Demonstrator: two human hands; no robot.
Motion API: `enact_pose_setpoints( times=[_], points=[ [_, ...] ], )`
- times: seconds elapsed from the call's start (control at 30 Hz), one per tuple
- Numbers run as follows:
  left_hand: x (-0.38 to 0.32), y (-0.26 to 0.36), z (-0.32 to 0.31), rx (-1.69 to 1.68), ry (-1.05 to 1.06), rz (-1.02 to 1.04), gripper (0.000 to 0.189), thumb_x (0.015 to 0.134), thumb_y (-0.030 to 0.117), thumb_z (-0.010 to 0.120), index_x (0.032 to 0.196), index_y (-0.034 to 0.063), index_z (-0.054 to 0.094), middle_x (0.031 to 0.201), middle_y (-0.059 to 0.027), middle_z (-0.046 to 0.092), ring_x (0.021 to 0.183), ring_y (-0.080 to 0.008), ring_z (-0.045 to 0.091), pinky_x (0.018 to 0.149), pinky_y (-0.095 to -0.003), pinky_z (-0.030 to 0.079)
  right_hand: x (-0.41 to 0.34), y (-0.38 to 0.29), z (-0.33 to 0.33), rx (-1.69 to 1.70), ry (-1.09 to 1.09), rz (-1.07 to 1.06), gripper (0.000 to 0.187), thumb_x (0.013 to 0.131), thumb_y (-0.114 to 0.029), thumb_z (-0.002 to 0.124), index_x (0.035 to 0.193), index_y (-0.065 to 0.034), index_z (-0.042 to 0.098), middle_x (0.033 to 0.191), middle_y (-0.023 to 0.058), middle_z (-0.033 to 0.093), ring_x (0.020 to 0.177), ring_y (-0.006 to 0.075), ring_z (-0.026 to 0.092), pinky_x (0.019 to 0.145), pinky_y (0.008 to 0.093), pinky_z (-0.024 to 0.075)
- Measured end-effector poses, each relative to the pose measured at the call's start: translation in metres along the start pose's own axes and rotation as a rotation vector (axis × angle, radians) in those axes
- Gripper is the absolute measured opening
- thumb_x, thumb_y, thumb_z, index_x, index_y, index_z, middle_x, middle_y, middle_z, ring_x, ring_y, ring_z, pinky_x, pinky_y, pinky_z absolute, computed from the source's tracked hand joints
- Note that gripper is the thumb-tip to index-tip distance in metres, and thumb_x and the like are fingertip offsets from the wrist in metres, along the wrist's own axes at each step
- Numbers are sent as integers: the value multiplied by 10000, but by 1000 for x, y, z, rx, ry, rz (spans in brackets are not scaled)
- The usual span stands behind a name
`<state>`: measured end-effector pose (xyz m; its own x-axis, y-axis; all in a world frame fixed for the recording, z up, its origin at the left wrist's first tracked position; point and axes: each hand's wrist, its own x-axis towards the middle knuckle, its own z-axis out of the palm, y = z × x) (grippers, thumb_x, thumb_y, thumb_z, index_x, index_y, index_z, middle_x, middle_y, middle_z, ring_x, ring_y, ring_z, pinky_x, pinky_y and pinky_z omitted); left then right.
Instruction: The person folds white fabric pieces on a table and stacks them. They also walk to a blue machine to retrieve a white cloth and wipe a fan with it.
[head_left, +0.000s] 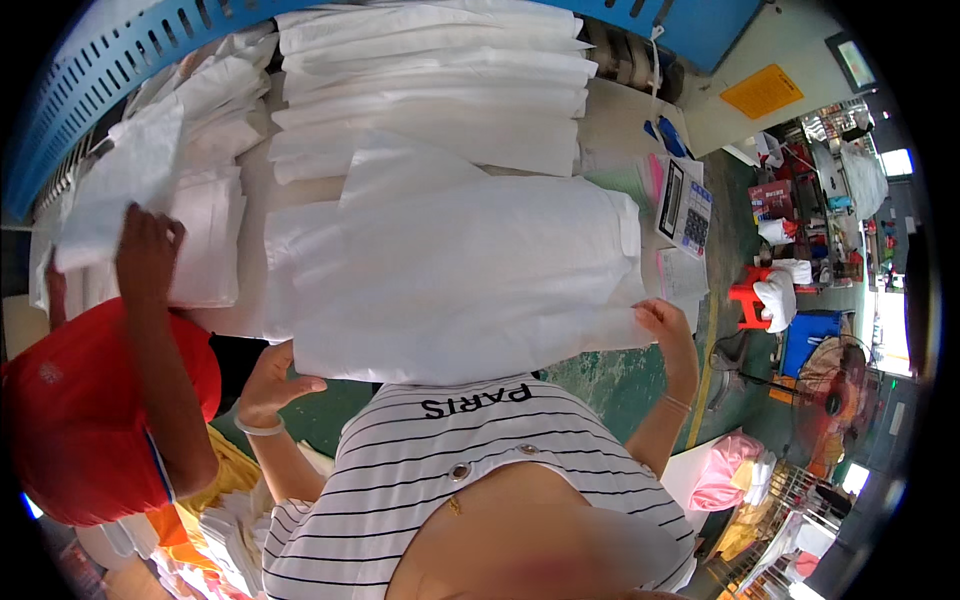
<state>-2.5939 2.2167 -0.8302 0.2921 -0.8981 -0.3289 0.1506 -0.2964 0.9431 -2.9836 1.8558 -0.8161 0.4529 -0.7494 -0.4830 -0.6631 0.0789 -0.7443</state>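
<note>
A thin white cloth (450, 277) lies spread in front of me, its near edge hanging close to my striped shirt. My right hand (667, 337) pinches its near right corner between thumb and fingers. At its near left corner is my left hand (270, 386), thumb spread away from the fingers. Those fingertips touch the cloth's left edge and partly go out of sight behind it. Beyond lies a row of overlapping folded white cloths (431, 97), and part of another white piece shows under the one I hold.
At left, a co-worker in red (97, 412) handles a white sheet (127, 180) beside white stacks (206, 240). A calculator (684, 206) and papers (681, 274) lie at the table's right. A blue slotted panel (150, 45) borders the far side. A fan (832, 405) and red stool (746, 296) stand right.
</note>
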Motion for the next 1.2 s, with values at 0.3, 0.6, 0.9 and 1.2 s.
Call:
enact_pose_setpoints(
  times=[0.3, 0.6, 0.9, 1.2],
  points=[
    [32, 56, -1, 309, 395, 632, 466, 675, 362, 700, 906, -23, 579, 963, -83, 568, 906, -186, 518, 868, -341, 345, 34, -61, -36, -38, 256, -576, 139, 830, -151, 512, 880, -21, 525, 801, 15, 507, 754, 70, 468, 684, 217, 387],
    [115, 192, -38, -1, 587, 1494, 244, 838, 10, 493, 1078, -35, 488, 1018, -133, 555, 889, -197, 548, 789, -315, 454, 52, -204, -90, 688, 628, -1368, 245, 846, -102, 508, 1072, -15, 477, 885, 40, 529, 834, 119, 494, 763, 259, 397],
    [140, -3, -24, 274, 328, 562, 314, 794, 67, 464, 1087, -42, 497, 1106, -126, 513, 1002, -204, 490, 867, -306, 366, 111, 25, -17, 431, 454, -573, 364, 754, 14, 539, 1116, 2, 505, 1051, 74, 569, 940, 141, 538, 827, 266, 417],
    [206, -10, -25, 93, 300, 130, 187, 777, 17, 450, 930, 28, 555, 710, 9, 521, 592, -65, 469, 493, -202, 362, 132, 10, 11, 708, 179, -194, 288, 864, -201, 394, 941, 14, 570, 837, 70, 596, 726, 153, 572, 643, 254, 472]
  ],
)
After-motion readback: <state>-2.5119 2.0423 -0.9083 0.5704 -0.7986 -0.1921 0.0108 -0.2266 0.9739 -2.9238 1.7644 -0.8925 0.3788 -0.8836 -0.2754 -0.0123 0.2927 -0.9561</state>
